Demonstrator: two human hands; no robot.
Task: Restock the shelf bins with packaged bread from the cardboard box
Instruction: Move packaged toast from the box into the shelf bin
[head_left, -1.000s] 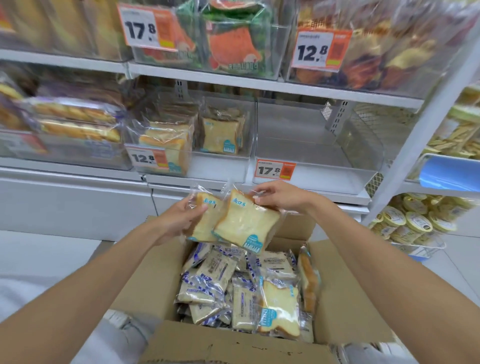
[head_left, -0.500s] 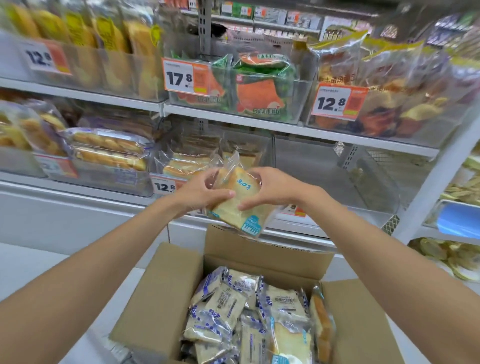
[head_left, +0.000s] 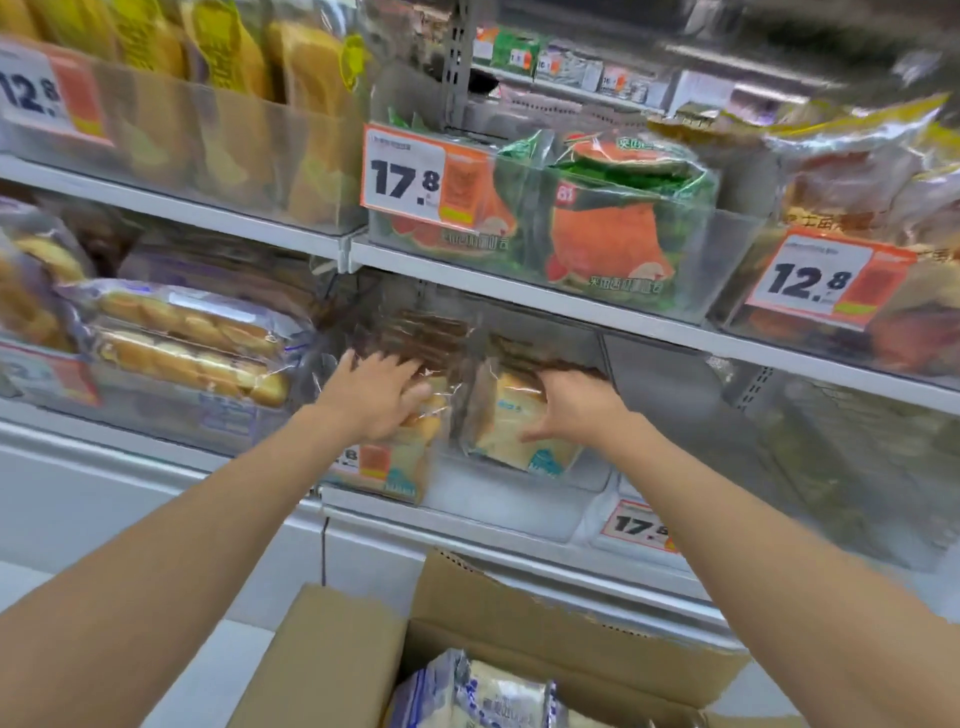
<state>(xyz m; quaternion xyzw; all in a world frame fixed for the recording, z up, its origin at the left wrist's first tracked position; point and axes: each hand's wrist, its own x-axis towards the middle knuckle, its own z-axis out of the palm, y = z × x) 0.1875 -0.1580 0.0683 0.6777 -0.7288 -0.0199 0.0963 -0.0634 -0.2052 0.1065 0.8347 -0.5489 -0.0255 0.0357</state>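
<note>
Clear shelf bin (head_left: 498, 501) | left hand (head_left: 374, 400) fingers spread flat on left bread pack (head_left: 410, 470) | right hand (head_left: 576, 410) fingers and thumb clasp right bread pack (head_left: 506, 434) | cardboard box (head_left: 332, 662) near

hands (head_left: 374, 397) on bread packs (head_left: 519, 444), shelf bin (head_left: 498, 499)

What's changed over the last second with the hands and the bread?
Both hands lifted the bread packs from above the cardboard box into the middle-shelf bin. The left hand now rests on packs there; the right hand holds its bread pack in the bin. The box stayed put.
</note>
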